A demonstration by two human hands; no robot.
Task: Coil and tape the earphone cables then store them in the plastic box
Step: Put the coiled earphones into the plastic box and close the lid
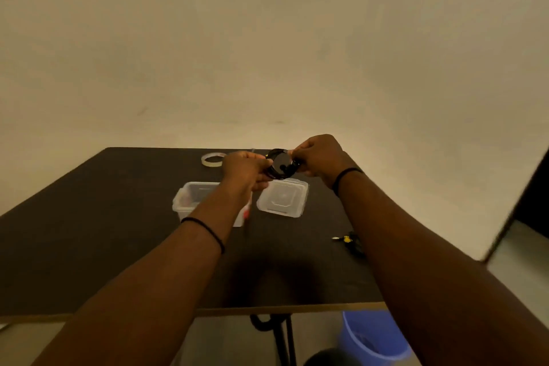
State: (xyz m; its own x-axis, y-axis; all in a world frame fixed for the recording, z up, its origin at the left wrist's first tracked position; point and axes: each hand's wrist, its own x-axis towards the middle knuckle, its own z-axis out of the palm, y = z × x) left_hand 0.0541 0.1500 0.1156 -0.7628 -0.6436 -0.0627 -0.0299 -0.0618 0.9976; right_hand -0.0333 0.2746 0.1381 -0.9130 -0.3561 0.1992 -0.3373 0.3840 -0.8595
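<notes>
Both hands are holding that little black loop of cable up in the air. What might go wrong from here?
1. The coiled earphone cable is only pinched between the left hand and right hand; a slackened pinch may let it spring open.
2. The tape roll lies apart on the table, so reaching it frees one hand.
3. The plastic box sits under the left forearm and might get knocked.

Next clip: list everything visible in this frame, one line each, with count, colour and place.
Coiled earphone cable: one, black, held above the table between both hands.
Tape roll: one, pale, far side of the table.
Plastic box: one, clear, table centre, partly behind the left forearm.
Box lid: one, clear, right of the box.
Second earphone cable: one, black with yellow, table right.
Table: one, dark.
Bucket: one, blue, on the floor.
Left hand: grip on the coil.
Right hand: grip on the coil.
</notes>
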